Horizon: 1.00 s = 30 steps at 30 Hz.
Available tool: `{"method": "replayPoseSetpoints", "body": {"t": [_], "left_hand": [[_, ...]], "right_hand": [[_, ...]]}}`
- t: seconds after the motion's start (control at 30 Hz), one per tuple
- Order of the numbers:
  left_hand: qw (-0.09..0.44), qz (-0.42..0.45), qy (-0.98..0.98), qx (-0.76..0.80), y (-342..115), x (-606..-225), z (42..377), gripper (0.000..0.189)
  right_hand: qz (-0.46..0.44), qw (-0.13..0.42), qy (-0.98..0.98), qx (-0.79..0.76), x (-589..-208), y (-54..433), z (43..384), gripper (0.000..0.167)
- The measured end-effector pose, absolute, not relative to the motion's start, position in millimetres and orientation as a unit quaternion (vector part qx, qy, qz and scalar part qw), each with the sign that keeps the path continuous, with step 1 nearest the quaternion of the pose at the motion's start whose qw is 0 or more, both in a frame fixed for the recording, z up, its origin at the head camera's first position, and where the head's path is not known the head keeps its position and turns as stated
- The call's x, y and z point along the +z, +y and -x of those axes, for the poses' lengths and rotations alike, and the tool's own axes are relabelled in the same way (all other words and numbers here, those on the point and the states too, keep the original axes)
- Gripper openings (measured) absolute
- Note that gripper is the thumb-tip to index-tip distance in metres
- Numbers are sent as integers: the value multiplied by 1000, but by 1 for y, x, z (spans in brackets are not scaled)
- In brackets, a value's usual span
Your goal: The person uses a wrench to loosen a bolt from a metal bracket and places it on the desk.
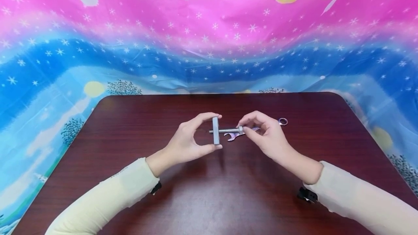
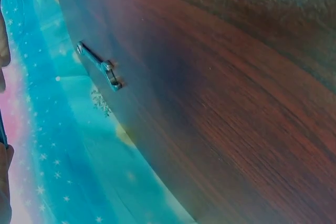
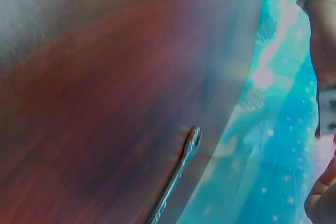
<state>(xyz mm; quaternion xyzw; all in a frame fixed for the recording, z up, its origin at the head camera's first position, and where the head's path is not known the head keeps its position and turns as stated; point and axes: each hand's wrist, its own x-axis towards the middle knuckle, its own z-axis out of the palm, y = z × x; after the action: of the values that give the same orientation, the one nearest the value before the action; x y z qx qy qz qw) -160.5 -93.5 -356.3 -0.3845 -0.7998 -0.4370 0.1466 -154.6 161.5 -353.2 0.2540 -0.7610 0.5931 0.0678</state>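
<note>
My left hand (image 1: 187, 141) grips a grey metal block (image 1: 216, 130) by its two opposite edges, thumb below and fingers above. A silvery bolt (image 1: 228, 131) runs level through the block, its tip showing a little on the left side. Thumb and fingers of my right hand (image 1: 270, 137) pinch the hex end of the bolt. Both parts are held above the table. In the right wrist view the block (image 3: 328, 113) shows small dark holes at the right edge. Behind the bolt lies a combination wrench (image 1: 232, 136), partly covered by my right hand.
The dark wooden table (image 1: 137, 191) has rounded far corners. A printed pink and blue cloth (image 1: 209, 39) hangs behind it and along its sides. The wrench's ring end (image 1: 283, 121) points to the right. Small black devices (image 1: 307, 194) sit at both sleeve cuffs.
</note>
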Motion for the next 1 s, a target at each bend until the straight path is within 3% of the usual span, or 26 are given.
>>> {"method": "replayPoseSetpoints", "body": {"t": [0.17,0.33,0.63,1.0], "left_hand": [[141,402,-802,-419,-92,-356,159,72],[159,384,-806,-421,-93,-358,160,73],[194,370,-801,-430,-92,-359,164,76],[197,372,-788,-449,-90,-359,164,75]], "right_hand": [[-223,38,-773,592,-347,168,156,10],[-213,-8,-788,577,-348,168,156,12],[-197,36,-773,602,-348,155,157,14],[-189,89,-758,618,-350,141,160,10]]}}
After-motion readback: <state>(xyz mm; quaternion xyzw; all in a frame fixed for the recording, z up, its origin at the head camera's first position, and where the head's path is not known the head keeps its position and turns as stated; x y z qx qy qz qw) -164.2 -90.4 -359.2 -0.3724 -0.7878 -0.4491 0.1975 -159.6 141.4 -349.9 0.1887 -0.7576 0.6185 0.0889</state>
